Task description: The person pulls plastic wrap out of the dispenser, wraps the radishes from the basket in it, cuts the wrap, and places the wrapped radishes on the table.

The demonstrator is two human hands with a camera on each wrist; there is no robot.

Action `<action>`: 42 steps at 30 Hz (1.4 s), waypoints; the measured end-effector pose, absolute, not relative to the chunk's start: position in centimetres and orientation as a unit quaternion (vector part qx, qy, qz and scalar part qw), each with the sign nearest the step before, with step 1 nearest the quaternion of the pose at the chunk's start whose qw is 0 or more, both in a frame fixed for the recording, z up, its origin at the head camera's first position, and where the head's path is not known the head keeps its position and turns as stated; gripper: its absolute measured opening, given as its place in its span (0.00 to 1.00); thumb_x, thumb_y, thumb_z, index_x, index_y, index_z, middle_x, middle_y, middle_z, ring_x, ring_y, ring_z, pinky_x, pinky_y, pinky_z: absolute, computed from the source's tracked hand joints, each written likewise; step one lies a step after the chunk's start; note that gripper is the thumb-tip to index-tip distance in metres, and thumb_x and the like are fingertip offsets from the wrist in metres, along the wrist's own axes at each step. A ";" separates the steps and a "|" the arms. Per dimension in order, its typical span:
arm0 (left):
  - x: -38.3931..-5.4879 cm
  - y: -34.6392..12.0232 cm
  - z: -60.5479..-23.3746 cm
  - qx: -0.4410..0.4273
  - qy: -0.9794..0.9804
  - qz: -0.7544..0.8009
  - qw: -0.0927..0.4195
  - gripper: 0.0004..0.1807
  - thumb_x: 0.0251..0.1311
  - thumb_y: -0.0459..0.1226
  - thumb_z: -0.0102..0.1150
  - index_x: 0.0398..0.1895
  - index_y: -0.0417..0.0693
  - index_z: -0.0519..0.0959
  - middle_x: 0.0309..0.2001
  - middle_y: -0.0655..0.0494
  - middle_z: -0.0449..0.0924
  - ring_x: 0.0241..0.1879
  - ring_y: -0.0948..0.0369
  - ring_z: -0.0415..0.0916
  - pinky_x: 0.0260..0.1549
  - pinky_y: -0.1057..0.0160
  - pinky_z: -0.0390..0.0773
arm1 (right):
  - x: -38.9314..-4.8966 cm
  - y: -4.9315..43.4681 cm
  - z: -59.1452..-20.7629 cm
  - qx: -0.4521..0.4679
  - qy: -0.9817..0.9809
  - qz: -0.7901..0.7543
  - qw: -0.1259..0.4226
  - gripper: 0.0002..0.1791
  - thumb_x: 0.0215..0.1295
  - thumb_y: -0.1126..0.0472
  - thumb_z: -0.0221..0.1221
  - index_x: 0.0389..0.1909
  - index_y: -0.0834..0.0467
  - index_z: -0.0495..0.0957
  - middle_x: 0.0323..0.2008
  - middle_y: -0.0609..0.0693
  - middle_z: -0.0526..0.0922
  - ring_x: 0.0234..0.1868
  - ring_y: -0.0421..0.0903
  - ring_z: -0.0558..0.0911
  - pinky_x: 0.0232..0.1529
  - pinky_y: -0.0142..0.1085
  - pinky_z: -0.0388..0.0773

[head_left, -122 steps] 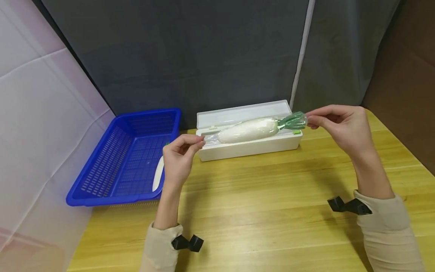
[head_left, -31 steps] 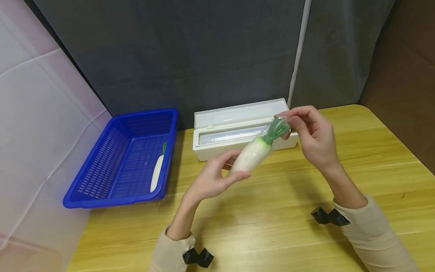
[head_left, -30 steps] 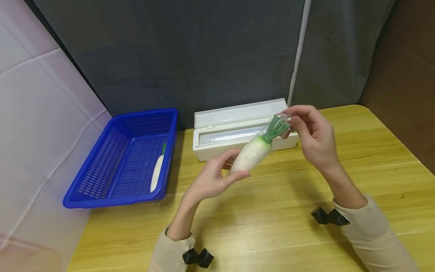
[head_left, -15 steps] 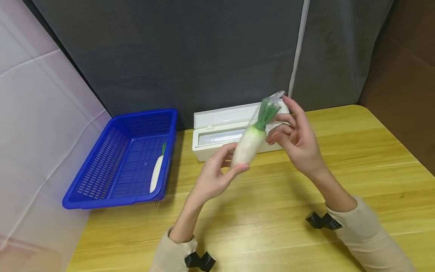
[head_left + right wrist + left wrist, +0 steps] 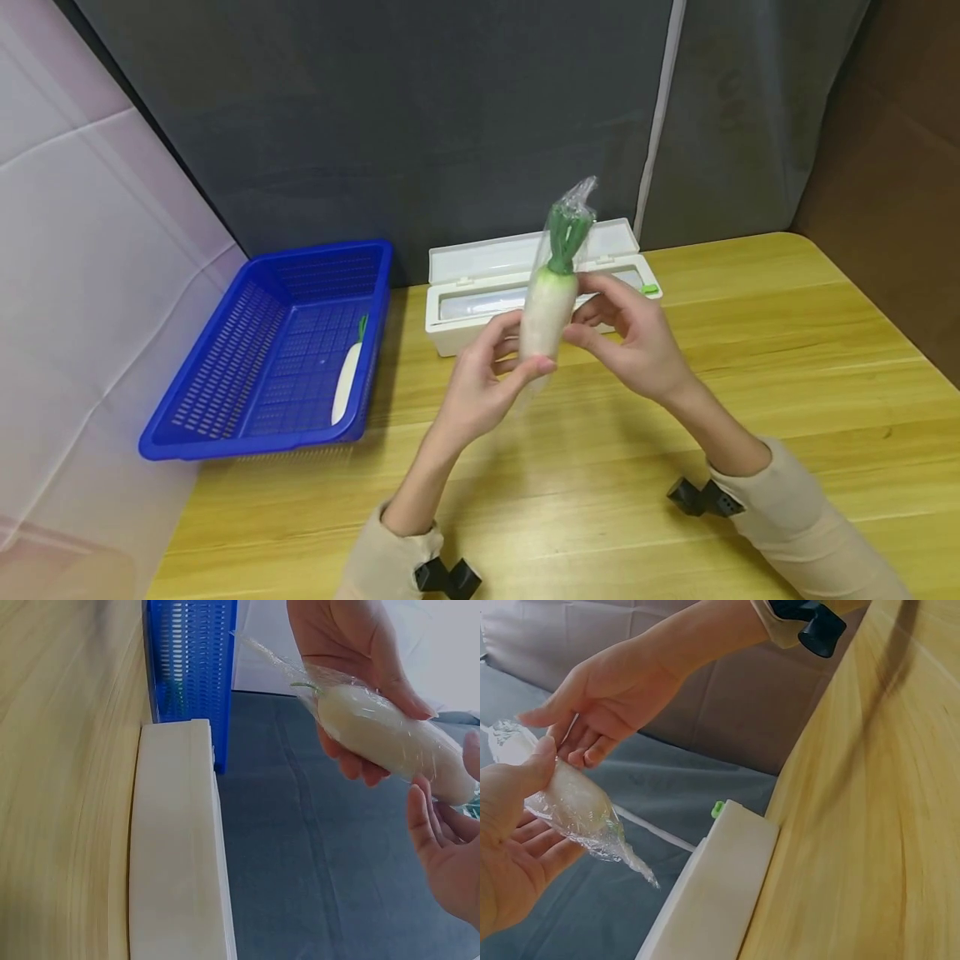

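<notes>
A white daikon radish (image 5: 550, 312) with green leaf stalks is wrapped in clear cling film and held above the table, leaf end up. My left hand (image 5: 480, 387) grips its lower body, thumb in front and fingers behind. At the upper right side of the root, my right hand (image 5: 630, 337) holds it lightly between thumb and curved fingers. Twisted film (image 5: 637, 862) sticks out past the root's tip in the left wrist view. Behind the hands stands a white cling film dispenser (image 5: 480, 333), its lid raised and the film roll showing.
A blue plastic basket (image 5: 258, 446) stands at the left with a small white daikon radish (image 5: 345, 383) along its right wall. A green slider (image 5: 648, 289) sits at the dispenser's right end. The wooden table (image 5: 570, 500) meets a dark curtain at the back.
The radish has come off the dispenser and turned upright in my left hand. My right hand has let go of the film at the leaf end and moved down to the root's side.
</notes>
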State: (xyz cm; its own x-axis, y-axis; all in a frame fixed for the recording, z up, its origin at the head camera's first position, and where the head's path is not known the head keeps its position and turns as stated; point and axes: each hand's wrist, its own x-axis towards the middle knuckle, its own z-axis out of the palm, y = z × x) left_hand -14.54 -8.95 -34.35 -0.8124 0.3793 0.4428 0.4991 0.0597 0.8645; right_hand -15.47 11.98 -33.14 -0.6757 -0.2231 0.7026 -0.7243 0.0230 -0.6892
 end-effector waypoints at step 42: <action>-15.8 -10.1 -35.4 -0.334 -0.731 -0.589 0.087 0.23 0.66 0.26 0.61 0.64 0.38 0.73 0.52 0.44 0.82 0.50 0.52 0.81 0.44 0.49 0.82 | -16.0 13.3 -32.4 0.261 -0.681 0.614 0.302 0.17 0.53 0.79 0.65 0.46 0.75 0.79 0.32 0.48 0.83 0.30 0.41 0.81 0.33 0.27 0.79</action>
State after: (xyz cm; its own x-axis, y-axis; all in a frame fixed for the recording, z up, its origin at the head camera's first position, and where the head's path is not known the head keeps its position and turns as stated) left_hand -15.84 -10.15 -35.40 -0.7611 0.3858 0.5214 0.5915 0.0830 0.8020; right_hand -15.97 13.33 -32.39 -0.6805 0.0154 0.7326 -0.7271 0.1102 -0.6777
